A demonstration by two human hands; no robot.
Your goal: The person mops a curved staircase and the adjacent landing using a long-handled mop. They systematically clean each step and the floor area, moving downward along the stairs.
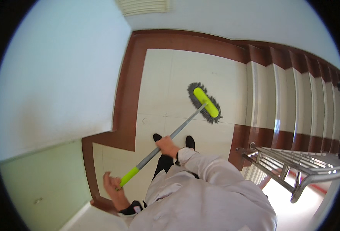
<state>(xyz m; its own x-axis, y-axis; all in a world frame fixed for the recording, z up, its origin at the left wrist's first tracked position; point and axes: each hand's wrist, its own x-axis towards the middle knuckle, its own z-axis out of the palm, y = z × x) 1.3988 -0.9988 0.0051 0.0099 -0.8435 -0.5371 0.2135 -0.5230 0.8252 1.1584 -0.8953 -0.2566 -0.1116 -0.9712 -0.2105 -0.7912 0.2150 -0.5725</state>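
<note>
A flat mop with a lime-green head (206, 102) and dark grey fringe lies on the pale tiled floor ahead of my feet. Its grey pole slants down towards the lower left and ends in a lime-green grip (129, 176). My right hand (167, 146) is wrapped around the middle of the pole, above my dark shoes. At the pole's top end, my left hand (113, 184) holds the grip loosely, with some fingers raised off it.
Stairs (285, 95) with pale treads and red-brown borders adjoin the landing on the right. A metal railing (273, 167) stands below them at lower right. White wall (63, 72) and a green lower wall (43, 184) bound the left. A louvred vent (144, 5) is at the top.
</note>
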